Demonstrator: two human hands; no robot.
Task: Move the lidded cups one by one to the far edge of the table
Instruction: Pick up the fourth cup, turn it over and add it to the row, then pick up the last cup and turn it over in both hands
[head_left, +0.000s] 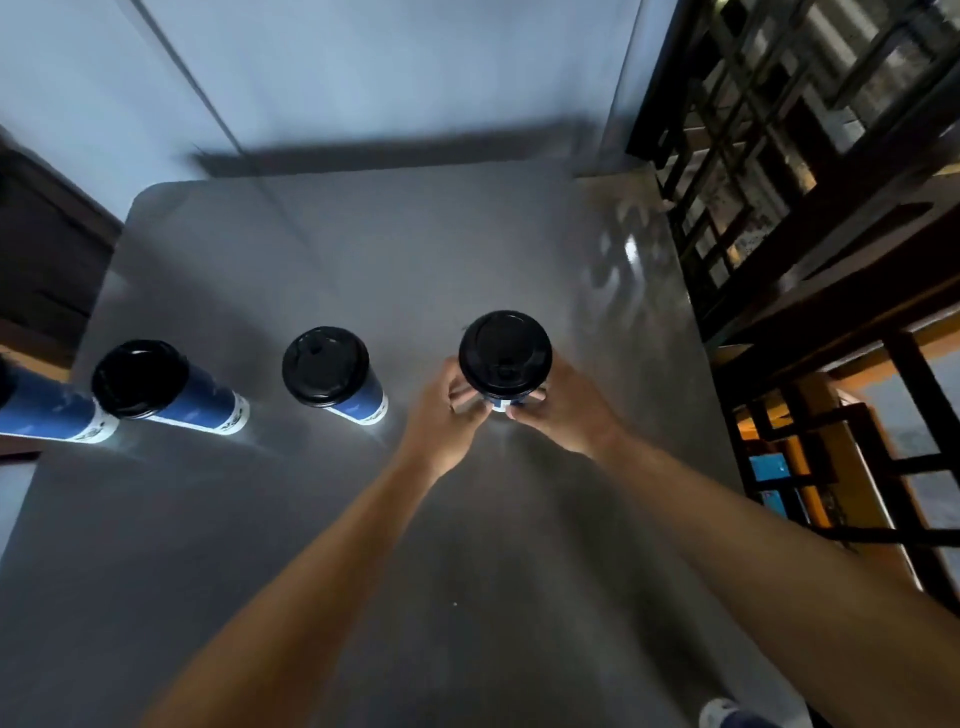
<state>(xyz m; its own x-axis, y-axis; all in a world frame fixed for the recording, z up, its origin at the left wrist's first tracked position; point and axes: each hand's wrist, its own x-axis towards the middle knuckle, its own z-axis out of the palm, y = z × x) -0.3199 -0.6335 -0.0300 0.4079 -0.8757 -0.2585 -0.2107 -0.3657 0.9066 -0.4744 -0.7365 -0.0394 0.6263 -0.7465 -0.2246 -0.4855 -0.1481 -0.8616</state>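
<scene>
Grey steel table (322, 249) fills the frame, where both hands, left hand (441, 415) and right hand (566, 410), curl fingers around the lidded cup (505, 353) right of centre, other cups (332, 369) standing leftward.

head cam | looks steeply down, forward | close above table (332, 249) | single view

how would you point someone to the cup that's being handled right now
Start at the grey table and follow the row of blue cups with black lids from left to right. The held cup is the rightmost one, past the middle cup. It alone has the left hand and right hand wrapped round its base.
</scene>
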